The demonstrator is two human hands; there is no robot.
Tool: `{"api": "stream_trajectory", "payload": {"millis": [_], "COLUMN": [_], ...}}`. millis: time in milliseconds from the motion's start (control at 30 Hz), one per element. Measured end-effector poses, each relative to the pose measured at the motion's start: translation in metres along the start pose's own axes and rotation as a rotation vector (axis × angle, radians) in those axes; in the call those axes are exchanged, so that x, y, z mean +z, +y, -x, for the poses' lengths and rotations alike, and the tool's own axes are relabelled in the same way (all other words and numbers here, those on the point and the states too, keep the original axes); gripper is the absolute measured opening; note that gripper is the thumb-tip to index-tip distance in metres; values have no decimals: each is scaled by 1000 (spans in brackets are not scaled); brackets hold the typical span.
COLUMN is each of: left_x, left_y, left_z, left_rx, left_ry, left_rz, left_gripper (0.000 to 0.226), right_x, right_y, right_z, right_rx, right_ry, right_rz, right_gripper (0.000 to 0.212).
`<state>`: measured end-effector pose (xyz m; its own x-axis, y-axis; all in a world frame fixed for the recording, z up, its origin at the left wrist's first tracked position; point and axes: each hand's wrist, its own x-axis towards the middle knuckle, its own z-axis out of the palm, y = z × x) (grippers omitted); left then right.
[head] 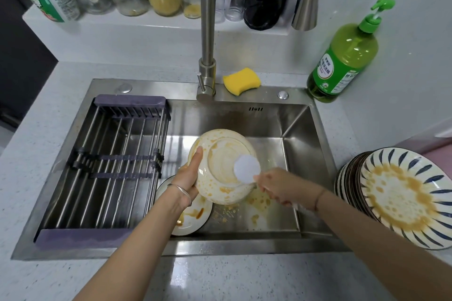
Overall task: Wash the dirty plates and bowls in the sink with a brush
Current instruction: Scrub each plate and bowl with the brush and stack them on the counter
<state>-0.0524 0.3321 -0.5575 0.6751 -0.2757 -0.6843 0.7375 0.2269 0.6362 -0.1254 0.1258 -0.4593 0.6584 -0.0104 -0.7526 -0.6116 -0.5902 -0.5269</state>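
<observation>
Over the steel sink [303, 129] my left hand [189, 175] grips the left rim of a cream plate [220, 154], tilted up and smeared with orange-brown sauce. My right hand [285, 187] holds the handle of a brush whose round white head [246, 168] lies against the plate's lower right part. A second dirty plate [193, 215] lies flat on the sink floor under my left wrist, partly hidden. On the counter at the right stands a stack of dirty blue-striped plates [403, 193].
A metal drying rack [107, 166] fills the sink's left half. The tap [208, 32] rises behind the sink, with a yellow sponge [241, 80] beside it and a green soap bottle [347, 56] at the right. Jars line the back shelf. Food bits dot the sink floor.
</observation>
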Motion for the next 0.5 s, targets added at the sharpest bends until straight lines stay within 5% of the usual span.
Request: {"api": "stream_trajectory", "payload": {"millis": [167,400,500], "left_x": [4,18,27], "left_y": [-4,8,11], "left_z": [5,11,14], "left_rx": [-9,-3,-27], "left_ry": [20,-89,-94], "left_rz": [-7,63,66], "left_gripper": [70,58,65], "right_x": [21,-18,-18], "right_y": [4,18,22], "right_z": [-5,1,3], "right_rx": [-100,-182,-98], "right_ry": [-58,307,332], "right_rz": [-182,-679,-774], "right_gripper": [34,25,30]}}
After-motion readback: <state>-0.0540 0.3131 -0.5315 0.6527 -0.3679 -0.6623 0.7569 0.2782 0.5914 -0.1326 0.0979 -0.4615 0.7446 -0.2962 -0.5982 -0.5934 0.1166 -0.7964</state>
